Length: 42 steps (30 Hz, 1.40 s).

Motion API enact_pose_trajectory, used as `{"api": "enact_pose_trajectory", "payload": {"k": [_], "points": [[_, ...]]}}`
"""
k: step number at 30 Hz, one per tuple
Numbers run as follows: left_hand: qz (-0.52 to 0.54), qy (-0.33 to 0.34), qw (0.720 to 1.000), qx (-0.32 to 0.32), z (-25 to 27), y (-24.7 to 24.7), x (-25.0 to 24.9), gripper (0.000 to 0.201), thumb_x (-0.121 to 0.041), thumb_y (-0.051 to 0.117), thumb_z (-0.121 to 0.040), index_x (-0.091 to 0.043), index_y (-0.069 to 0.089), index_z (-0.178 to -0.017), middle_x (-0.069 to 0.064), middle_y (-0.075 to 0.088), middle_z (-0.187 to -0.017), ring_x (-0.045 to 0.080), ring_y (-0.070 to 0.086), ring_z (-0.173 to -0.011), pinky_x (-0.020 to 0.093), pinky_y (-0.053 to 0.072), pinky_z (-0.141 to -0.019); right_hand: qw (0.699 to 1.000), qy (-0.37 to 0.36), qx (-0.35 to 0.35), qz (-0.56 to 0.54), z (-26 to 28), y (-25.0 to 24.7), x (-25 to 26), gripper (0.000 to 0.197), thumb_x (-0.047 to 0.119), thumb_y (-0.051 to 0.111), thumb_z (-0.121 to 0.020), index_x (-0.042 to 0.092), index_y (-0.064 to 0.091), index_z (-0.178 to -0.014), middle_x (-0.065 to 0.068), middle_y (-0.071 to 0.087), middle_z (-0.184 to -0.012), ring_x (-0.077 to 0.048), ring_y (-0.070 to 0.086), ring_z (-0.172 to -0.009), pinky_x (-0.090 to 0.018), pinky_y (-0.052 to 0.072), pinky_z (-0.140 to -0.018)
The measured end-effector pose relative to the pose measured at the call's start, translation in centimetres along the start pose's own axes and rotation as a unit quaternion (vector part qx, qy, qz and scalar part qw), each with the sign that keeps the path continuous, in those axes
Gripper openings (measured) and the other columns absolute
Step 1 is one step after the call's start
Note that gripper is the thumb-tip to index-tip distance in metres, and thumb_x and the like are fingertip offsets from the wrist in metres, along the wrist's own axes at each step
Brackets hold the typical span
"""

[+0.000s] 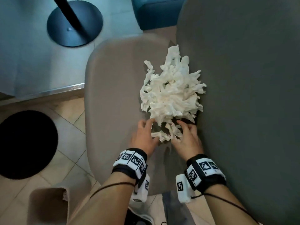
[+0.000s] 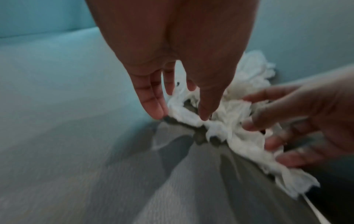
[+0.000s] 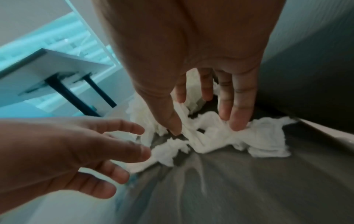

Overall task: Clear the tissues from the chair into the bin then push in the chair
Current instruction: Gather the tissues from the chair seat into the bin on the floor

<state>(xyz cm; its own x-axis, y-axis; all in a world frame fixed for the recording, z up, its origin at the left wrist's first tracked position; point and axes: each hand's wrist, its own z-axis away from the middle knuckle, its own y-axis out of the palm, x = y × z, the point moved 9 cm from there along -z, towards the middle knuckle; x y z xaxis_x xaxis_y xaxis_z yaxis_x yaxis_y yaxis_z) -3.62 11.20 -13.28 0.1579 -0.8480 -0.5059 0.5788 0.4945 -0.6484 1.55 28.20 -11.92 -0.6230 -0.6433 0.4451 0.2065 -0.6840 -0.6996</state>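
A heap of white shredded tissues (image 1: pixel 170 90) lies on the grey chair seat (image 1: pixel 113 82), against the dark backrest (image 1: pixel 243 78). My left hand (image 1: pixel 144 135) sits at the heap's near left edge, fingers spread and nearly straight, tips touching the tissues (image 2: pixel 220 125). My right hand (image 1: pixel 186 137) sits at the near right edge, fingers extended into the loose strips (image 3: pixel 216 133). Neither hand has closed round the paper. In the left wrist view my left hand (image 2: pixel 180 113) hovers over the strips; in the right wrist view my right hand (image 3: pixel 206 125) presses on them.
A round black bin (image 1: pixel 24 143) stands on the tiled floor to the left of the chair. A black round table base with its pole (image 1: pixel 74 23) is at the upper left. A blue seat (image 1: pixel 155 12) lies beyond the chair.
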Motion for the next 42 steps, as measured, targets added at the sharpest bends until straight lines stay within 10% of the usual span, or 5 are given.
{"api": "enact_pose_trajectory", "payload": {"k": [11,17,27,37,42], "points": [[-0.013,-0.018,0.999,-0.049,-0.7,-1.0,0.6,0.009,-0.023,0.058,-0.089,-0.018,0.050,-0.086,-0.002,0.057,-0.086,0.022,0.054,-0.079,0.034,0.041,-0.066,0.999,-0.013,-0.043,0.027,-2.6,1.2,-1.9,0.017,0.008,0.056,-0.084,0.005,0.068,-0.094,-0.017,0.059,-0.110,-0.038,0.057,-0.100,-0.037,0.045,-0.079],[0.070,0.018,0.991,-0.114,0.6,-5.8,-1.7,0.036,0.003,0.047,-0.078,-0.026,0.058,-0.095,-0.008,0.056,-0.078,0.013,0.051,-0.067,0.026,0.036,-0.059,0.997,-0.002,0.017,0.072,-2.1,2.5,-2.2,0.042,0.034,0.066,-0.081,0.016,0.060,-0.119,-0.010,0.046,-0.129,-0.033,0.048,-0.117,-0.041,0.050,-0.085],[-0.014,0.046,0.992,-0.112,-4.2,-4.0,-5.8,0.048,-0.041,0.062,-0.089,-0.023,0.047,-0.130,-0.004,0.042,-0.117,0.014,0.048,-0.100,0.029,0.044,-0.084,0.990,-0.030,-0.102,-0.091,-2.6,-1.3,-1.9,0.028,-0.005,0.055,-0.075,0.003,0.065,-0.100,-0.014,0.060,-0.103,-0.034,0.059,-0.096,-0.025,0.041,-0.080],[0.088,0.024,0.984,-0.154,-1.5,-6.1,-3.3,0.011,-0.027,0.055,-0.088,-0.018,0.057,-0.093,-0.005,0.046,-0.098,0.017,0.054,-0.077,0.033,0.047,-0.070,0.979,-0.073,-0.091,-0.165,-3.4,-5.3,4.8,0.053,0.027,0.062,-0.085,0.041,0.039,-0.131,0.004,0.051,-0.135,-0.016,0.052,-0.118,-0.032,0.045,-0.096],[0.084,0.040,0.976,-0.197,0.4,-8.3,-1.8,0.016,-0.013,0.064,-0.081,-0.020,0.050,-0.082,-0.008,0.050,-0.084,0.011,0.046,-0.072,0.011,0.033,-0.062,0.996,-0.035,-0.080,-0.035,-6.5,-3.7,3.9,0.041,0.033,0.055,-0.093,0.023,0.054,-0.133,-0.009,0.058,-0.129,-0.032,0.053,-0.119,-0.040,0.045,-0.094]]}}
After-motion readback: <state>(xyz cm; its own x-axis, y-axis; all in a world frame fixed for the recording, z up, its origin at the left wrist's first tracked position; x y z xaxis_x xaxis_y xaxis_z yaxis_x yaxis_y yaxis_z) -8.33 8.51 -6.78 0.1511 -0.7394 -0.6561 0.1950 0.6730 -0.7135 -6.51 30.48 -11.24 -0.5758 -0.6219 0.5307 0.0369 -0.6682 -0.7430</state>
